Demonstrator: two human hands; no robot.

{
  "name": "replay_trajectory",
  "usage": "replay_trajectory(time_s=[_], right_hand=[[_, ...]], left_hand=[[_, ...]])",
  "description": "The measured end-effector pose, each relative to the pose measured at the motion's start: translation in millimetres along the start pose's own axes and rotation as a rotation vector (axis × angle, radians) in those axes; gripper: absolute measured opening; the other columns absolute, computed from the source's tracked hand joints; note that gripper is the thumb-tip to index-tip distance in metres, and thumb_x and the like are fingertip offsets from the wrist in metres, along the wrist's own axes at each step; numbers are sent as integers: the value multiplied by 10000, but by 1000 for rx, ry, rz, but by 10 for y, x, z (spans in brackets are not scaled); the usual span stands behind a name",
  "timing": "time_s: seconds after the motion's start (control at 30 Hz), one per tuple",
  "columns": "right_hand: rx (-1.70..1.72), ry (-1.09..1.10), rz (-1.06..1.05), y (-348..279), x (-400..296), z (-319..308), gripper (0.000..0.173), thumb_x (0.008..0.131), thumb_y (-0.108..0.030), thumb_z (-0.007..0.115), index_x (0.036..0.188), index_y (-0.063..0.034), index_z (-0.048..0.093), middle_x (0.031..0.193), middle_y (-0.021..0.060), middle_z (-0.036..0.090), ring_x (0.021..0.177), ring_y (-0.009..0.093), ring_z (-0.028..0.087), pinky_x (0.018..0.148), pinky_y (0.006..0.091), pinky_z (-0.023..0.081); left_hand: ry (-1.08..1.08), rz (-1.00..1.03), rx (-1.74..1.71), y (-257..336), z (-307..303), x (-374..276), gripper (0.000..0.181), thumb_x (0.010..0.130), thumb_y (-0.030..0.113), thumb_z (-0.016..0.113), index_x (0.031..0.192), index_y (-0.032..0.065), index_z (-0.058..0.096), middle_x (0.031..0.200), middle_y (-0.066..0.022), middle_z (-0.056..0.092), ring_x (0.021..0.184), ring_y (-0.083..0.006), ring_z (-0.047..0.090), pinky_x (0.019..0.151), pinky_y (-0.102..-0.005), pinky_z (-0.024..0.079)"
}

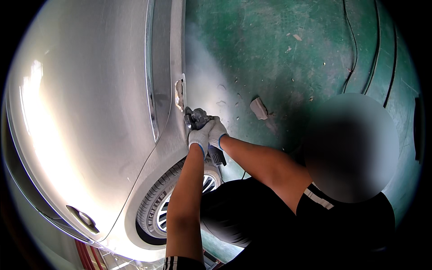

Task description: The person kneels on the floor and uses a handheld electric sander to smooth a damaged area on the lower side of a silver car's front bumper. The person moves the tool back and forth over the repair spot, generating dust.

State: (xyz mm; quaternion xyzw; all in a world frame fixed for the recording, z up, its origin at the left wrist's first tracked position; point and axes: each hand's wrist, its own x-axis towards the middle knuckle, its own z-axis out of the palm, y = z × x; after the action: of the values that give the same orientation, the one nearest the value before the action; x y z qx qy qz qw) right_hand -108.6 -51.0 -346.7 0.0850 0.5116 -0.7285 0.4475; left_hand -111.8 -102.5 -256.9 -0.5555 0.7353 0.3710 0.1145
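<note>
My left hand (199,135), in a white knit glove with a blue cuff, is closed around an angle grinder (196,116) near its head. Beside it my right hand (217,131), gloved alike, also grips the tool. The grinder's dark blue body (217,156) extends below my hands. Its head lies against or very near the lower edge of a silver car's side panel (162,141), ahead of the wheel arch; exact contact cannot be told. Just above the head, a broken patch (179,94) with a ragged edge and tan material shows on the panel. My gloves hide part of the tool.
The tyre (157,202) stands close to my left forearm. A broken chunk (259,108) and small debris lie on the green floor (270,50). Dark cables (376,50) run across the floor at upper right. A blurred round area covers part of the right side.
</note>
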Motion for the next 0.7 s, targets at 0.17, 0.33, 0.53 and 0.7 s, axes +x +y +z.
replay_trajectory(time_s=[0.17,0.33,0.53,0.7], right_hand=[[-19,15,17,-83,-17,-77,533,943,-214,700,1357,-11,433,1183,235,695,1057,354,720,876,477,586],[3,13,38,-153,73,-113,542,946,-224,694,1371,-12,432,1194,247,691,1060,361,719,873,478,588],[-119,9,68,-332,12,-255,548,951,-258,683,1354,27,445,1196,284,688,1092,386,720,912,483,587],[-172,-9,105,-343,-94,-294,540,970,-289,654,1343,52,463,1207,292,697,1136,395,713,953,488,576]], left_hand=[[-23,-23,7,80,47,-11,657,828,328,887,1309,-54,653,1157,-142,729,974,-239,729,843,-366,607],[2,62,23,92,76,59,656,804,423,883,1202,-73,721,1098,-152,751,904,-234,725,816,-363,589],[-8,34,17,106,112,69,681,822,451,863,1235,-68,708,1106,-149,750,905,-235,720,801,-363,587],[-33,-90,-54,-47,62,130,530,867,415,849,1249,78,702,1115,-91,732,951,-233,717,769,-405,621]])
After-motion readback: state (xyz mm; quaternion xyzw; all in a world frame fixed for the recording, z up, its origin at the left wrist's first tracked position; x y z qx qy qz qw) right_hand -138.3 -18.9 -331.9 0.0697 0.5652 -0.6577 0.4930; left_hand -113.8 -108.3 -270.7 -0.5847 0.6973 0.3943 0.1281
